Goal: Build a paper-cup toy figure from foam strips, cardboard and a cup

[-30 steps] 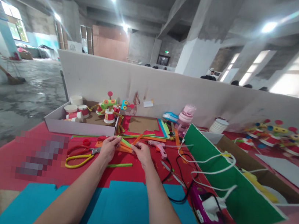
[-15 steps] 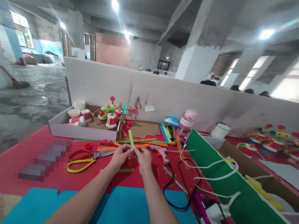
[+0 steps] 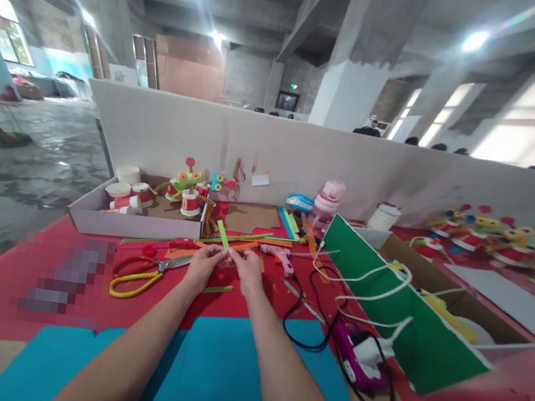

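Observation:
My left hand (image 3: 205, 265) and my right hand (image 3: 246, 270) meet above the red table, fingertips pinched together. Between them they hold a light green paper strip (image 3: 223, 234), whose free end points up and away from me. The fingers hide its lower part. Another green strip (image 3: 218, 290) lies on the table under my hands. To the left of my left hand rest large scissors (image 3: 136, 285) with a yellow handle. A pink glue gun (image 3: 280, 258) lies just beyond my right hand, with orange and green paper strips (image 3: 241, 244) behind the fingers.
A white box (image 3: 131, 228) at back left holds paper cups and a paper figure (image 3: 191, 193). On the right stand a green-sided box (image 3: 396, 311) and a purple power strip (image 3: 358, 353) with looping cables. Blue board (image 3: 220, 360) lies under my forearms. A pale partition (image 3: 284, 150) runs behind.
The view has shifted, so the whole scene sits slightly further left and higher. Both hands still pinch the green strip in nearly the same pose.

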Demonstrator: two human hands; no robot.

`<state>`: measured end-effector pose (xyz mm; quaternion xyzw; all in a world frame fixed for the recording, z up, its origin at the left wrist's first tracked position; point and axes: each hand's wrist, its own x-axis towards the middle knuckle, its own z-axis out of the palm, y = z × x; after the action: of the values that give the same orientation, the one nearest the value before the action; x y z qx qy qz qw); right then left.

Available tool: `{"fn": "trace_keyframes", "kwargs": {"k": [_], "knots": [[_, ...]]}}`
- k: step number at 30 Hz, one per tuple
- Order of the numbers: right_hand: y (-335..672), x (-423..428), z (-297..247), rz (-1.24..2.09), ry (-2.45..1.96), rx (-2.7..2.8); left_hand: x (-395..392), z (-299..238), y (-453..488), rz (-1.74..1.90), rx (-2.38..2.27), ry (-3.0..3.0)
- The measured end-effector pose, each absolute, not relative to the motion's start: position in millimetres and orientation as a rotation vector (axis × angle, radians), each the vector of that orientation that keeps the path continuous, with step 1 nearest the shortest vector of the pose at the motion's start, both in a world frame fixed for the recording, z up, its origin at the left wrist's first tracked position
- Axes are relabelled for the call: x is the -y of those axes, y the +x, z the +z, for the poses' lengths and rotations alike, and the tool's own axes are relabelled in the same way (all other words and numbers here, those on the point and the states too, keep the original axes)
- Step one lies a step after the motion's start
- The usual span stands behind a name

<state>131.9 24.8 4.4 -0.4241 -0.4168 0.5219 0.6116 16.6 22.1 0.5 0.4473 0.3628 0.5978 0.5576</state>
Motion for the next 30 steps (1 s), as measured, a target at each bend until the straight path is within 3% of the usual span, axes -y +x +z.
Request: {"fn": "trace_keyframes", "kwargs": {"k": [17, 24, 30], "knots": [[171.0, -39.3, 7.3, 0.956, -0.925, 0.618, -25.7, -0.2, 6.2, 1.453, -0.902, 1.015], [143.3, -23.9, 10.3, 1.440, -0.793, 0.947, -23.2, 2.7, 11.0, 1.423, -0.857, 0.973], [135.4, -16.9, 14.6, 1.391, -0.815, 1.021, -23.8, 1.6, 10.6, 1.442, -0.873, 0.934]]}}
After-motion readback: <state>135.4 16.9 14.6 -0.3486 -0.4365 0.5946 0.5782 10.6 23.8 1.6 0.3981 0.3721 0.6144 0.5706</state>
